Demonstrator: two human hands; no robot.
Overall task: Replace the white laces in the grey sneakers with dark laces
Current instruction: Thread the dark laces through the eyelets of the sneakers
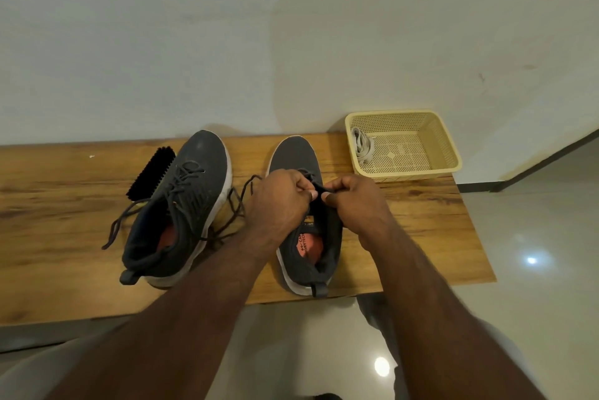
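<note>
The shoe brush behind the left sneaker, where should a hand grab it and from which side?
Probably by the far end of the brush, coming from the left. The left sneaker lies close along its right side and hides its near end; the bristles face up and left, so a hand should pinch the long edges there.

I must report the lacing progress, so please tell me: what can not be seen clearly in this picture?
- Head view: the eyelets of the right grey sneaker are hidden by the left hand and right hand, which pinch its dark lace.
- Print on its orange insole is cut off by the left wrist.
- The black bristle brush is partly behind the left grey sneaker.
</note>
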